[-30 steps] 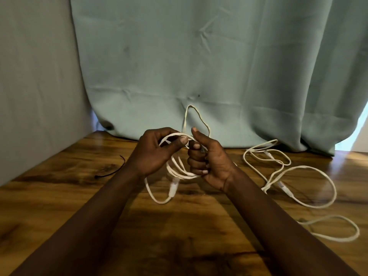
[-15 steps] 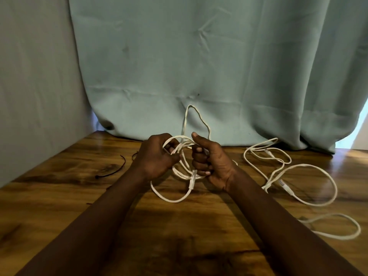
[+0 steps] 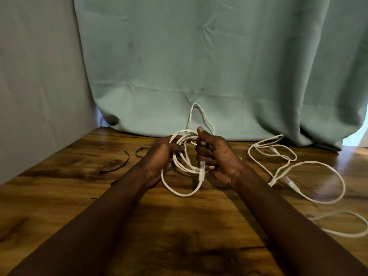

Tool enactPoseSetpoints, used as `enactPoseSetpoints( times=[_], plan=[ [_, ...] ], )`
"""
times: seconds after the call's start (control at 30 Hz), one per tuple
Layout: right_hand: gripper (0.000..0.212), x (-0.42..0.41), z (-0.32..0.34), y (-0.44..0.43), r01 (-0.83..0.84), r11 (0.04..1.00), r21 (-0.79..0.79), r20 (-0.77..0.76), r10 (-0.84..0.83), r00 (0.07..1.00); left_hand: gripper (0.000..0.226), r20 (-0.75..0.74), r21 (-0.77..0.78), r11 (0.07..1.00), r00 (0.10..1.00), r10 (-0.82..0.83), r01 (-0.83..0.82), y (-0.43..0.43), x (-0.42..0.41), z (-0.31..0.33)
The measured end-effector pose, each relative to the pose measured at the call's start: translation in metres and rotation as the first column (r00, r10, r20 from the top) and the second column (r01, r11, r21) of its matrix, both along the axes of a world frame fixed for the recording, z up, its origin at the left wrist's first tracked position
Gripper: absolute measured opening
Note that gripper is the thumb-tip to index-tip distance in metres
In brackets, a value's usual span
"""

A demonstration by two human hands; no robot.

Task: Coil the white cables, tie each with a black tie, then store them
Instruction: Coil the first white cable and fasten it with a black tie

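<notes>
From the head view, I hold both hands up over the wooden table (image 3: 179, 232), close together. The coiled white cable (image 3: 180, 163) hangs between them, and I place everything else from that coil.

My right hand (image 3: 218, 161) is closed in a fist on the coil's right side. The fingers are wrapped round the bunched strands and the thumb stands up. My left hand (image 3: 160, 156) is on the coil's left side with its fingers curled into the loops, gripping them. How many strands it has I cannot tell.

One narrow loop (image 3: 199, 116) rises above the coil, past my right thumb. A longer loop droops below the coil towards the table, ending in a white plug (image 3: 202, 171) just under my right fingers.

To the right of the coil, well apart, a second white cable (image 3: 310, 172) lies loose on the table in open loops. To the left of the coil, two black ties (image 3: 117, 167) (image 3: 141, 151) lie on the wood. Behind the coil hangs a teal curtain (image 3: 199, 62).
</notes>
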State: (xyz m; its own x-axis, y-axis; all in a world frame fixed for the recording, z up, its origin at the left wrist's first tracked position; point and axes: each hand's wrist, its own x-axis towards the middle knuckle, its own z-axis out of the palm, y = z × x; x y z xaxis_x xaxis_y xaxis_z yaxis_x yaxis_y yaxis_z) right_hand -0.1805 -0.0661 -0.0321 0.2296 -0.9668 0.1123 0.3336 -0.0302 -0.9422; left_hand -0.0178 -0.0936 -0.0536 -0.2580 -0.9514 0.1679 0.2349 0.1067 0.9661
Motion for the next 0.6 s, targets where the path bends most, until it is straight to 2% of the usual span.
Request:
enactPoseSetpoints(
  times=[0.07, 0.17, 0.23, 0.33, 0.43, 0.47, 0.53, 0.6],
  plan=[
    [0.044, 0.002, -0.002, -0.002, 0.02, 1.0, -0.014, 0.001, -0.02, 1.0, 0.035, -0.134, 0.09, 0.995, 0.991, -0.023, 0.035, -0.002, -0.005, -0.003],
    [0.046, 0.004, -0.004, 0.0, 0.038, 0.999, -0.037, -0.049, -0.04, 0.998, 0.029, -0.267, 0.151, 0.987, 0.964, -0.019, 0.061, 0.001, -0.013, -0.002],
    [0.049, 0.003, -0.002, 0.006, 0.023, 1.0, -0.019, -0.013, -0.023, 1.0, 0.026, -0.31, 0.179, 0.977, 0.949, -0.055, 0.115, 0.003, -0.015, -0.002],
    [0.042, 0.003, 0.004, 0.015, -0.004, 0.999, 0.035, 0.053, 0.002, 0.999, 0.027, -0.36, 0.199, 0.954, 0.922, -0.141, 0.224, 0.004, -0.012, -0.003],
    [0.031, 0.004, 0.002, 0.013, 0.025, 0.999, 0.041, 0.012, -0.025, 1.0, 0.02, -0.4, 0.14, 0.921, 0.872, -0.282, 0.363, 0.002, -0.007, -0.001],
    [0.03, 0.003, 0.0, 0.009, 0.03, 0.999, 0.046, -0.008, -0.03, 1.0, 0.028, -0.379, 0.127, 0.919, 0.874, -0.304, 0.374, 0.001, -0.007, 0.0],
    [0.035, 0.004, -0.003, 0.004, 0.023, 0.998, 0.05, -0.061, -0.02, 0.998, 0.046, -0.303, 0.148, 0.953, 0.929, -0.211, 0.264, -0.001, -0.011, 0.0],
    [0.045, 0.004, -0.004, -0.001, -0.041, 0.997, 0.068, -0.063, 0.046, 0.997, 0.044, -0.237, 0.163, 0.984, 0.971, -0.036, 0.076, -0.001, -0.017, -0.001]
  ],
)
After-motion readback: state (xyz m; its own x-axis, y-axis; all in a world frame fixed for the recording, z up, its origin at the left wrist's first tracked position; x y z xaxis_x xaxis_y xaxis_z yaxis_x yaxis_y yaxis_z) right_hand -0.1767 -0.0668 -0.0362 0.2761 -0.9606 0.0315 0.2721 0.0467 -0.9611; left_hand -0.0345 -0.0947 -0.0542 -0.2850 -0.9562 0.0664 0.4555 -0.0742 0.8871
